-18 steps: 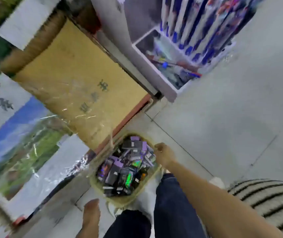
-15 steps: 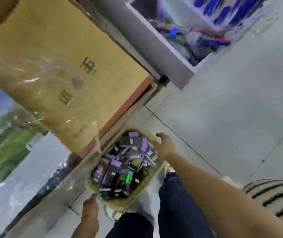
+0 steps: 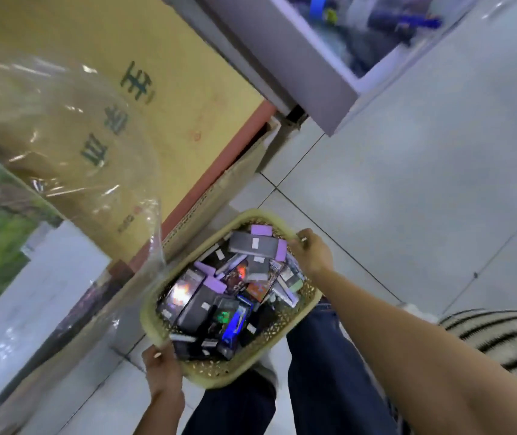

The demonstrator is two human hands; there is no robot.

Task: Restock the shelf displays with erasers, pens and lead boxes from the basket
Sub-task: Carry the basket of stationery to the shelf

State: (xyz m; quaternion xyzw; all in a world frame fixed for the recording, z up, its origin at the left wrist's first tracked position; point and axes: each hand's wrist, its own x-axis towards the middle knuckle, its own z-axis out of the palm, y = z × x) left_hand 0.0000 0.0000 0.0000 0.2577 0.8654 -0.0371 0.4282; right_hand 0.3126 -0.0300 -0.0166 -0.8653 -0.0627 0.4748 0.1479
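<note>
- Pale yellow-green perforated plastic basket (image 3: 216, 370) sits between the person's two hands, above the grey-white tiled floor (image 3: 407, 183) and in front of the legs in dark blue jeans (image 3: 329, 372); I cannot tell whether anything below supports it.
- Left hand (image 3: 161, 368) grips the basket's near left corner, with the thumb hooked over the rim and the other fingers hidden beneath it.
- Right hand (image 3: 312, 255) grips the basket's far right edge, its fingers curled over the rim and onto the inner wall.
- Inside the basket lies a loose heap of small packs that fills it to the rim.
- A flat dark grey box with a white label (image 3: 252, 246) lies near the basket's far edge, touching a lilac rectangular block (image 3: 261, 230) in the far corner.
- Another lilac block (image 3: 214, 284) lies near the middle of the heap.
- Shiny holographic packets (image 3: 181, 290) lie along the basket's left edge, and more dark boxes (image 3: 197, 312) fill the near side.
- The blur is too heavy to sort these packs into erasers, pens and lead boxes.
- A large yellow cardboard box with dark printed characters (image 3: 156, 89) stands just beside the basket's far left edge, partly covered by crumpled clear plastic film (image 3: 62, 136).
- A grey shelf base (image 3: 298, 58) stands beyond the basket, carrying a white tray of blurred blue items (image 3: 392, 20).
- Black-and-white striped cloth (image 3: 502, 340) shows at the right.
</note>
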